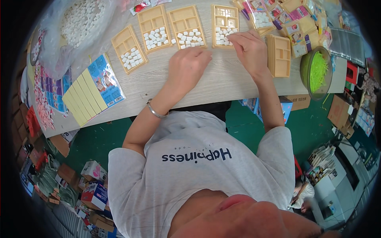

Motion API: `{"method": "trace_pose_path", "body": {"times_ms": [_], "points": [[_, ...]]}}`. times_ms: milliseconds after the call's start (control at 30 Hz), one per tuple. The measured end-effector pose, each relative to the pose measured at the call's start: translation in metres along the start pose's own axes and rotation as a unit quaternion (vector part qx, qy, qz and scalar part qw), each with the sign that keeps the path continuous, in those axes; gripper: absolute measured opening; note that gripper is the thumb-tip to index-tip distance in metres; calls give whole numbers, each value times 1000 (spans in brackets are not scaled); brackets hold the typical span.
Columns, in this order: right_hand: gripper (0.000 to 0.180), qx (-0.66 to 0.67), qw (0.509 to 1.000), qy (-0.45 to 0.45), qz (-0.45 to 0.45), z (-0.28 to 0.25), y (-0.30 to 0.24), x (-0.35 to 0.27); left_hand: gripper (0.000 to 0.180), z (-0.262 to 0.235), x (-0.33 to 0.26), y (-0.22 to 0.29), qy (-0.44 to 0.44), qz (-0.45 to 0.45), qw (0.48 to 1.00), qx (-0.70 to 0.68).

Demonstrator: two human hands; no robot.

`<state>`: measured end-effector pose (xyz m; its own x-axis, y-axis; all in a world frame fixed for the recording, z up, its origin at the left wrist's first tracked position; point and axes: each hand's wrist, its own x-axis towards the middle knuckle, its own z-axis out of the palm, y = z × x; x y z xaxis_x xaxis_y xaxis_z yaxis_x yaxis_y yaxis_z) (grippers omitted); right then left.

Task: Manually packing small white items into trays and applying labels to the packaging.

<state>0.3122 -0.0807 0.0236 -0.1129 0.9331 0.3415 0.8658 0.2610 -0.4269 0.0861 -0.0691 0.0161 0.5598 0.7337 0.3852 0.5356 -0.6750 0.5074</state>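
Right hand: our right hand (pixel 251 50) sits at the lower right corner of the fourth tray (pixel 225 26), fingertips curled onto its white cubes (pixel 223 35); whether we pinch one or only press, we cannot tell.
Left hand: our left hand (pixel 188 65) lies knuckles-up on the table (pixel 222 83), loosely clenched, just below the third tray (pixel 186 27); whatever is inside the fist is hidden.
Tray row: four tan trays in a line across the far edge, first tray (pixel 129 48) far left and tilted, second tray (pixel 154 28) next to it, each with cubes in its near compartment.
Which way it lies: the fourth tray is straight ahead of the right hand, touching it; its long axis runs away from us, cubes at the near end.
Nearer hand: the right, clearly; the left is a tray over, apart from it.
Stray cube: one loose cube (pixel 174 41) on the table between the second and third trays, nearer the left hand.
Spare tray: an empty tray (pixel 278 55) stands just right of the right wrist.
Supply: a clear bag of cubes (pixel 81 22) lies far left, well apart from both hands.
Right edge: a bowl (pixel 316 72) of green shreds sits at the table's corner.
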Motion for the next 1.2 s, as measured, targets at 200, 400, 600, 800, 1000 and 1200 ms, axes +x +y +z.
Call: {"method": "trace_pose_path", "body": {"times_ms": [200, 400, 600, 800, 1000, 1200], "points": [[15, -3, 1000, 3, 16, -9, 0, -1, 11, -31, -16, -38, 117, -137, 983, 32], [16, 24, 999, 40, 3, -2, -19, 7, 11, -22, -14, -48, 58, -86, 994, 38], [15, 22, 995, 41, -88, 36, -44, 28, 43, -23, -15, -46, 72, -38, 995, 54], [11, 20, 998, 16, -55, 41, -43, 38, 100, -23, -31, -37, -110, -85, 984, 108], [16, 41, 999, -10, -24, 45, -45, 35, 106, -12, -14, -35, -67, -71, 990, 98], [27, -42, 997, 42, -41, 50, -33, 50, 96, 3, 17, -29, -48, -43, 988, 137]]}}
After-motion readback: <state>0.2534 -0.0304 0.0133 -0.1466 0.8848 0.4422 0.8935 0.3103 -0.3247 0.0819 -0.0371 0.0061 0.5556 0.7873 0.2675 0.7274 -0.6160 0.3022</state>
